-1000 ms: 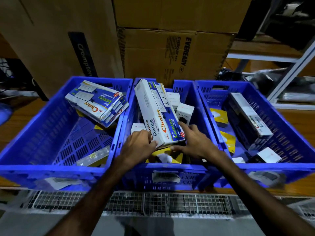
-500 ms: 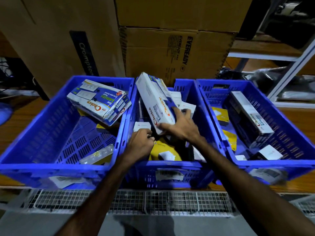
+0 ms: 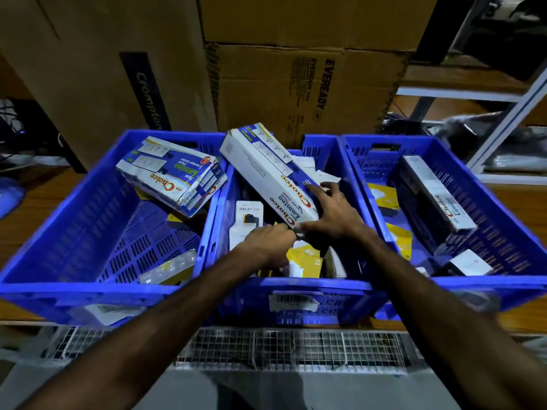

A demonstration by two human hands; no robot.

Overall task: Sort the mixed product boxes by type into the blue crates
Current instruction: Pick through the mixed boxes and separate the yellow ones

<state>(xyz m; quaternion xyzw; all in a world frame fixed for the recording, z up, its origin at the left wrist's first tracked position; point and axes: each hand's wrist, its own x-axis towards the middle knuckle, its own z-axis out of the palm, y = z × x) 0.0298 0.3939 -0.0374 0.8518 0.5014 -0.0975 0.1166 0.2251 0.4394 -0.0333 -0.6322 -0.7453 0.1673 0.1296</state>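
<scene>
Mid-lift: right hand (image 3: 331,214) gripping long box (image 3: 268,170), tilted up-left of it over middle crate (image 3: 310,291); left hand (image 3: 268,242) curled just beside, hold unclear; next, probably leftward onto matching stack (image 3: 174,176) in left crate (image 3: 88,287).

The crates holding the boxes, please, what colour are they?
Blue, seen in the head view: crates.
</scene>
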